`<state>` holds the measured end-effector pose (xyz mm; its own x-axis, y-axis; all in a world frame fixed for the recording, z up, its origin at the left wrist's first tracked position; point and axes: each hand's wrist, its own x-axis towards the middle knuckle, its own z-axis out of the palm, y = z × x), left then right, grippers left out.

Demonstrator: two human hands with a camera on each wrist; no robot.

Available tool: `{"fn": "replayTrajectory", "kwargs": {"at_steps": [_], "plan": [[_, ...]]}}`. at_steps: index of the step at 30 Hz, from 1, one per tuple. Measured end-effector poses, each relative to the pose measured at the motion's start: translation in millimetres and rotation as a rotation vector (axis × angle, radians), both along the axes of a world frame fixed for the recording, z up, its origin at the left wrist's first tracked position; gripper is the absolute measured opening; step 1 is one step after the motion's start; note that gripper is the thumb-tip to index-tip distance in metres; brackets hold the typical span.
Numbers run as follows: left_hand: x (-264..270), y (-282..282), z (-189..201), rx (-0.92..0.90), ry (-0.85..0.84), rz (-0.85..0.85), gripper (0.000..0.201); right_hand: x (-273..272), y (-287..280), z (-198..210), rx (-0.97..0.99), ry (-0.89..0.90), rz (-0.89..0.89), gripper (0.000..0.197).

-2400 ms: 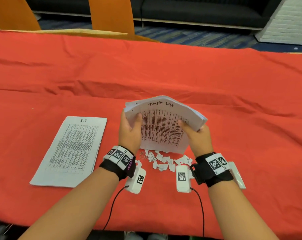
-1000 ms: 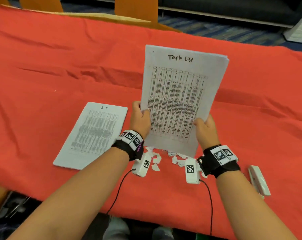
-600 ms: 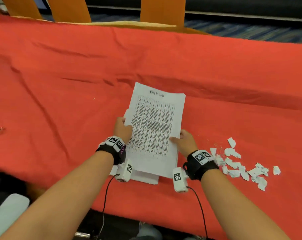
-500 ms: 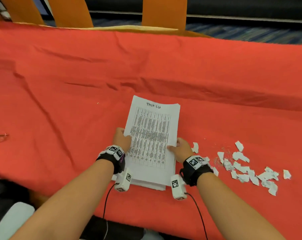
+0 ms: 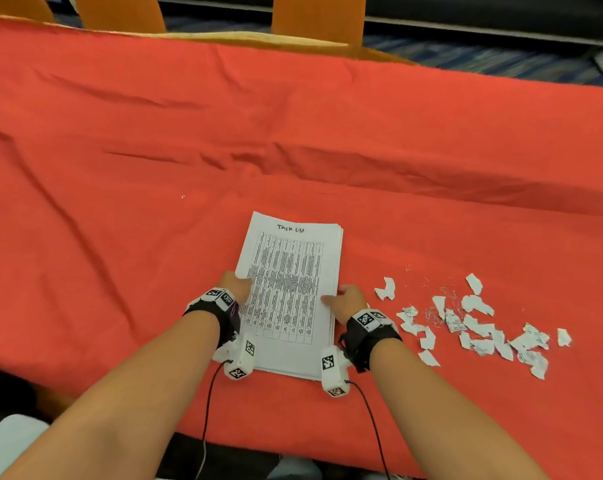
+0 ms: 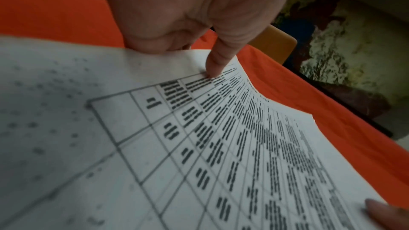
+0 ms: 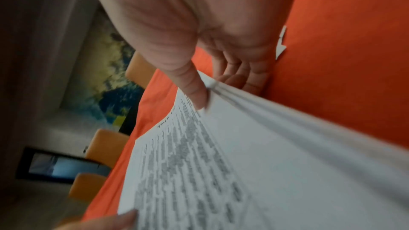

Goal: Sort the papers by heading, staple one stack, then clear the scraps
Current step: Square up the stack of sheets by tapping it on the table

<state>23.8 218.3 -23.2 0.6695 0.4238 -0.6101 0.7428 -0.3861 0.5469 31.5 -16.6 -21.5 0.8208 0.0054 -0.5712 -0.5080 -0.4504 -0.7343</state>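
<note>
A stack of printed sheets headed "Task List" [image 5: 289,289] lies flat on the red cloth near the table's front edge. More sheet edges show under its near end. My left hand [image 5: 239,284] pinches its left edge, with the thumb [image 6: 218,59] on the top sheet [image 6: 199,146] and the fingers curled below. At the right edge my right hand [image 5: 341,296] holds the stack [image 7: 221,163], thumb [image 7: 190,86] on top and fingers [image 7: 239,76] under it. Torn paper scraps [image 5: 473,323] lie scattered to the right of my right hand. The "I T" stack is hidden.
The table [image 5: 293,133] is covered by a wrinkled red cloth. Orange chairs [image 5: 314,19] stand along its far side. Loose staples [image 5: 435,310] lie among the scraps. One scrap [image 7: 280,48] lies just past my right hand.
Both hands carried the Task List stack left from upright over the scraps and lowered it flat onto the cloth where the I T stack lay. The scraps now lie to its right.
</note>
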Motion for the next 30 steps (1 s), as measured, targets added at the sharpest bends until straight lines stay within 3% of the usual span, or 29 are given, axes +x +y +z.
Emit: {"fn": "replayTrajectory", "kwargs": {"at_steps": [4,8,15,18,23,30], "plan": [[1,-22,18,-0.042,-0.07,-0.033,0.011,4,-9,12,0.025,0.03,0.037,0.029],[5,-63,55,-0.05,-0.283,-0.061,0.026,10,-46,34,0.075,-0.028,-0.037,0.035],[24,-189,114,-0.172,-0.56,-0.157,0.016,16,-174,80,0.094,-0.293,-0.176,0.029],[19,-244,122,-0.29,-0.627,-0.16,0.01,5,-233,103,0.151,-0.378,-0.215,0.03],[-3,-313,126,-0.386,-0.7,-0.169,0.019,-15,-312,117,0.253,-0.467,-0.229,0.037],[-37,-359,110,-0.45,-0.737,-0.045,0.037,-30,-356,109,0.272,-0.444,-0.145,0.039]]}}
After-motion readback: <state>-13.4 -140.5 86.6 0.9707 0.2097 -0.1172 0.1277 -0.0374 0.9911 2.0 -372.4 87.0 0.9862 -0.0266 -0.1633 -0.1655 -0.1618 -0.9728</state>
